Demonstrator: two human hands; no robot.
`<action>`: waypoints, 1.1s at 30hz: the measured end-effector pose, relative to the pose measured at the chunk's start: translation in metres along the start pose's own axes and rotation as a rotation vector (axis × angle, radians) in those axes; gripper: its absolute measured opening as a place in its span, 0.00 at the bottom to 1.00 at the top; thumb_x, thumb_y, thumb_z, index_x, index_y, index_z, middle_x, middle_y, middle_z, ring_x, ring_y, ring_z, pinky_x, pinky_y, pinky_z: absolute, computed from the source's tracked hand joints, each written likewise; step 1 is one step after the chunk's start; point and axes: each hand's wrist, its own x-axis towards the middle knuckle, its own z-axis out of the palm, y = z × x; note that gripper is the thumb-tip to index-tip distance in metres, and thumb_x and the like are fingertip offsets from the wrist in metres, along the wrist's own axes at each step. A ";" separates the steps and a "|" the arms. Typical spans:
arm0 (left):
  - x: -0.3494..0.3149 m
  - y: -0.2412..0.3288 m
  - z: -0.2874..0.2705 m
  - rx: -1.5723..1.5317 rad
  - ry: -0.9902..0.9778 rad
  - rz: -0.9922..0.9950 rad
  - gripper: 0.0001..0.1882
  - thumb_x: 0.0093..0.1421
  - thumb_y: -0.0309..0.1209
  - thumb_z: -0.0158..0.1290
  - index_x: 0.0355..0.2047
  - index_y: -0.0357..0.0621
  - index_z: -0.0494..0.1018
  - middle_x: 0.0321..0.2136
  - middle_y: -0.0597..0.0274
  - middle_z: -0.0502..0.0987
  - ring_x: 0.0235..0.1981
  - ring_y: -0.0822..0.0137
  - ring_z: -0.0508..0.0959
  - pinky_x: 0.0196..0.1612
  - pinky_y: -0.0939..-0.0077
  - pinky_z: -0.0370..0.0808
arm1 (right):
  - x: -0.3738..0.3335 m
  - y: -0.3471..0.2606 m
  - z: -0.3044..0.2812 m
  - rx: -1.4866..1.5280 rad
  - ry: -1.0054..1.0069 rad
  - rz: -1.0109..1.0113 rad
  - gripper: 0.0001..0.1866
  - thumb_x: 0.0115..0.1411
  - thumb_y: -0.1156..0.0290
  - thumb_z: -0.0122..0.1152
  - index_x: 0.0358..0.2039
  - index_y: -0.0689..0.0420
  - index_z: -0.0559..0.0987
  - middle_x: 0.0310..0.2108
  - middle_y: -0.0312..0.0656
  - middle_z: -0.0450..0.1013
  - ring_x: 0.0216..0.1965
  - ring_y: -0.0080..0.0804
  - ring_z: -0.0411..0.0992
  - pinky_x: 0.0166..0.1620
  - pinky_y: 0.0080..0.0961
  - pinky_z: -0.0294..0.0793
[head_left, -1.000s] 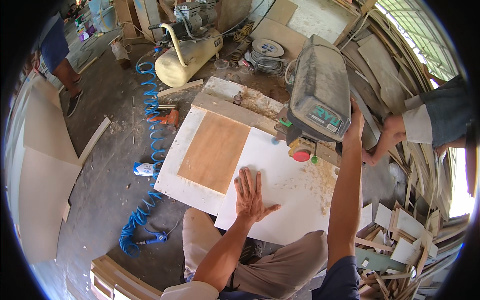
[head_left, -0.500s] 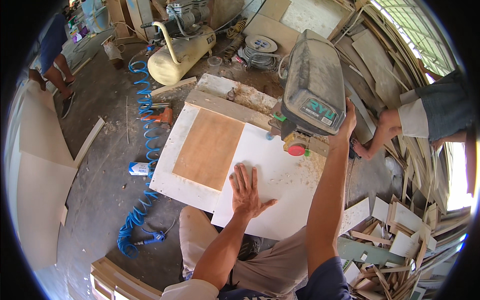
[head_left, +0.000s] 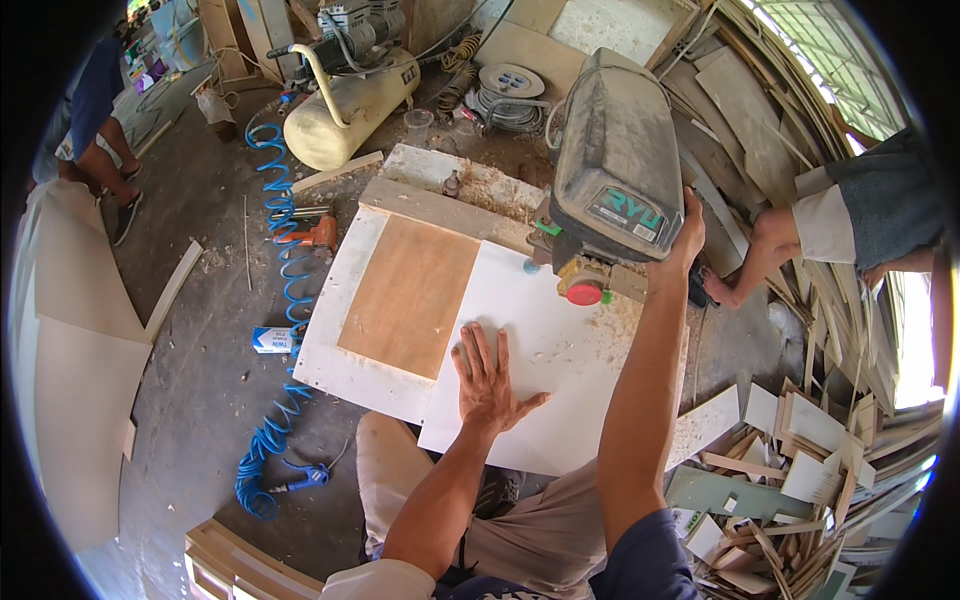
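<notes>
My left hand (head_left: 487, 388) lies flat with fingers spread on a white board (head_left: 570, 410). That board sits on a larger pale panel, beside a brown plywood rectangle (head_left: 408, 298). A dusty grey bench drill press (head_left: 618, 150) stands over the board's far right part, with a red button (head_left: 584, 292) at its front. My right hand (head_left: 686, 235) is at the right side of the drill press housing, fingers curled round something that the housing hides. Wood shavings (head_left: 610, 320) are scattered on the white board under the machine. A wooden strip (head_left: 440, 218) runs along the board's far edge.
A coiled blue air hose (head_left: 285, 290), an orange power tool (head_left: 315, 235) and a small box (head_left: 273, 340) lie on the left floor. Behind stands a cream air compressor (head_left: 350, 110). Wood offcuts (head_left: 790, 480) pile up at right, near another person's leg (head_left: 755, 260).
The whole view has shifted a little, so things sit slightly further left and up. Both hands keep their places on the board and at the drill press.
</notes>
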 end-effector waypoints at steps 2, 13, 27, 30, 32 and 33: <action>0.000 0.000 -0.001 -0.001 -0.003 -0.002 0.74 0.48 0.81 0.48 0.75 0.40 0.28 0.73 0.29 0.23 0.74 0.35 0.23 0.72 0.33 0.27 | 0.000 0.001 -0.001 0.039 -0.026 0.007 0.17 0.68 0.62 0.56 0.45 0.64 0.80 0.38 0.41 0.79 0.36 0.33 0.78 0.41 0.31 0.78; 0.000 0.001 0.002 0.032 0.007 -0.001 0.74 0.49 0.81 0.46 0.75 0.40 0.28 0.73 0.29 0.23 0.74 0.36 0.23 0.72 0.33 0.28 | 0.006 0.004 -0.006 0.067 -0.047 0.022 0.16 0.68 0.62 0.56 0.43 0.62 0.80 0.36 0.41 0.80 0.34 0.34 0.78 0.40 0.32 0.78; 0.001 0.000 0.003 0.049 0.001 -0.009 0.73 0.49 0.82 0.45 0.75 0.41 0.28 0.73 0.29 0.23 0.74 0.36 0.23 0.72 0.33 0.29 | -0.007 0.000 0.006 0.070 0.001 -0.009 0.14 0.68 0.62 0.57 0.26 0.55 0.73 0.24 0.35 0.69 0.25 0.26 0.69 0.30 0.29 0.71; 0.000 0.000 0.003 0.049 0.004 -0.014 0.73 0.48 0.82 0.45 0.75 0.41 0.28 0.73 0.29 0.23 0.74 0.36 0.23 0.72 0.33 0.29 | -0.016 -0.004 0.012 0.067 0.027 -0.007 0.14 0.67 0.62 0.57 0.26 0.55 0.73 0.24 0.35 0.69 0.25 0.26 0.69 0.30 0.28 0.71; 0.000 -0.001 0.003 0.046 0.007 -0.013 0.73 0.48 0.82 0.45 0.75 0.41 0.28 0.73 0.29 0.23 0.74 0.36 0.23 0.72 0.33 0.29 | -0.014 -0.002 0.011 0.065 0.024 -0.014 0.14 0.67 0.62 0.57 0.26 0.55 0.73 0.24 0.35 0.69 0.25 0.26 0.69 0.30 0.28 0.71; 0.000 -0.001 0.004 0.044 0.009 -0.010 0.73 0.48 0.82 0.45 0.75 0.40 0.29 0.73 0.29 0.23 0.74 0.36 0.24 0.72 0.33 0.29 | -0.012 -0.001 0.010 0.063 0.024 -0.019 0.14 0.67 0.62 0.57 0.26 0.55 0.74 0.24 0.35 0.69 0.25 0.26 0.69 0.31 0.28 0.71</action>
